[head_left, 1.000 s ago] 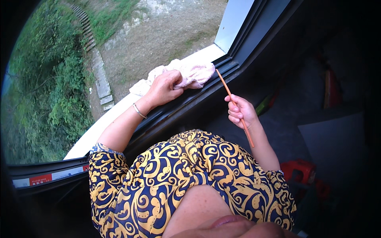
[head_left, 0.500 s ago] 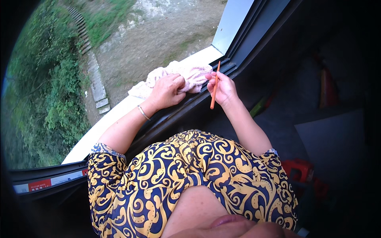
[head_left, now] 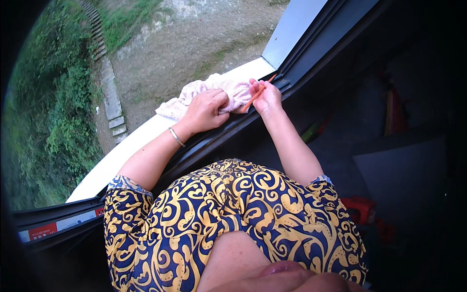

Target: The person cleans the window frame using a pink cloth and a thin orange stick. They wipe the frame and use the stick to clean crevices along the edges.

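Note:
On the white window sill lies a bunched pale pink towel [head_left: 180, 107]. My left hand [head_left: 206, 109], with a bracelet at its wrist, rests closed on the towel, gripping its fabric. My right hand [head_left: 266, 99] holds a slim orange stick [head_left: 251, 101], tapered at one end like a chopstick, between thumb and fingers. The stick's tapered end points up and right toward the dark window track [head_left: 281, 81] at the corner. Its thicker end reaches down and left to the edge of the towel.
A white sill [head_left: 124, 158] curves along the window opening, with a dark frame [head_left: 316, 44] rising at upper right. Outside, far below, are a stepped path [head_left: 111, 92], bushes and bare ground. A red object [head_left: 359, 209] sits in the dark area at right.
My right hand has moved slightly left and turned, so the orange stick has swung from nearly upright to a slant, its lower end now by the towel. My left hand stays on the towel.

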`<state>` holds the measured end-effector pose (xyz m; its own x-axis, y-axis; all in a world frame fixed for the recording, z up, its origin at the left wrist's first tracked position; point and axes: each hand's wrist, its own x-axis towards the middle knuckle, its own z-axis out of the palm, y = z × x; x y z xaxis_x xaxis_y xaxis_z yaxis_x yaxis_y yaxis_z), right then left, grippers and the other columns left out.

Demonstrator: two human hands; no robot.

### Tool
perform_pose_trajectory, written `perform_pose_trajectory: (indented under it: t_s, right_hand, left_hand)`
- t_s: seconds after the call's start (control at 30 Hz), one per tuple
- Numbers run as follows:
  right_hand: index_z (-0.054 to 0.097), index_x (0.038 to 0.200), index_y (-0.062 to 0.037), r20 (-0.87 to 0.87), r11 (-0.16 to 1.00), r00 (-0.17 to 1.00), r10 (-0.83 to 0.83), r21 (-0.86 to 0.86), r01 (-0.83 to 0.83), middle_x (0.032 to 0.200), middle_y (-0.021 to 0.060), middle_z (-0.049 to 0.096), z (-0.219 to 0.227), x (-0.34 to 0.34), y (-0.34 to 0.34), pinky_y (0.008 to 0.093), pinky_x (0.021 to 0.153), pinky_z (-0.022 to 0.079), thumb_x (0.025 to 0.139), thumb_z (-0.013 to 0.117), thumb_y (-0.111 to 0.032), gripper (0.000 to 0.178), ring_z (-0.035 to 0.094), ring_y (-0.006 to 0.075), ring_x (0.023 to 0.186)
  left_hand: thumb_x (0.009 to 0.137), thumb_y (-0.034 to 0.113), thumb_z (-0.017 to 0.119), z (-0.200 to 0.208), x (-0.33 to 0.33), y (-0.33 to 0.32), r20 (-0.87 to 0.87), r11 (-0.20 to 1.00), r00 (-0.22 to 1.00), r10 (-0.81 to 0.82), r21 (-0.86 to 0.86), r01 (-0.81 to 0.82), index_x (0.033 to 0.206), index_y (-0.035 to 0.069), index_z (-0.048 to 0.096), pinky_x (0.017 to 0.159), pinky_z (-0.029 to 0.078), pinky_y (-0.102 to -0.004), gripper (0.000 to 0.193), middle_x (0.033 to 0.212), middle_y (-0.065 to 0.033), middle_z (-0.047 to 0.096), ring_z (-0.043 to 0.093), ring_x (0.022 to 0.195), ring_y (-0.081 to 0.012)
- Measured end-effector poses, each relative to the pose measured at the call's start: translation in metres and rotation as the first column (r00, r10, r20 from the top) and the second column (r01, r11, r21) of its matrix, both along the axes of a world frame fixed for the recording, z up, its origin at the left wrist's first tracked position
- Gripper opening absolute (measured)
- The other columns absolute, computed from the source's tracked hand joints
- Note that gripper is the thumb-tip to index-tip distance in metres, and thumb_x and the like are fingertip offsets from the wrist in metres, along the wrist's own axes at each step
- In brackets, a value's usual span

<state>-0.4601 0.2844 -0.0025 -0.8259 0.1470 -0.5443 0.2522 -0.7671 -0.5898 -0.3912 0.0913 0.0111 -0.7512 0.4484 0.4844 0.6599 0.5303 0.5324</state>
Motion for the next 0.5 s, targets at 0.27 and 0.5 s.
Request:
perform_pose_trajectory:
  t_s: [0.27, 0.5]
  right_hand:
    - [0.036, 0.111, 0.0016, -0.052, 0.988, 0.995, 0.086, -0.12, -0.092, 0.101, 0.0239, 0.058, 0.001, 0.011, -0.006, 0.0326, 0.068, 0.059, 0.101, 0.03, -0.019, 0.024, 0.061, 0.0179, 0.071]
    - [0.034, 0.114, 0.0029, -0.033, 0.993, 0.999, -0.023, -0.12, 0.019, 0.102, 0.023, 0.057, -0.005, -0.02, 0.005, 0.0344, 0.069, 0.058, 0.1, 0.029, -0.016, 0.024, 0.063, 0.022, 0.076]
  left_hand:
    - [0.065, 0.008, 0.065, -0.006, -0.003, -0.002, 0.045, 0.992, 0.998, 0.041, 0.121, -0.046, 0.076, 0.004, 0.047, 0.06, 0.044, -0.0383, 0.021, 0.071, -0.0123, 0.051, 0.055, 0.068, -0.0315]
    - [0.065, 0.008, 0.064, -0.005, -0.005, -0.002, 0.044, 0.992, 0.998, 0.035, 0.121, -0.041, 0.076, 0.004, 0.047, 0.06, 0.044, -0.0381, 0.021, 0.072, -0.0127, 0.051, 0.055, 0.069, -0.0319]
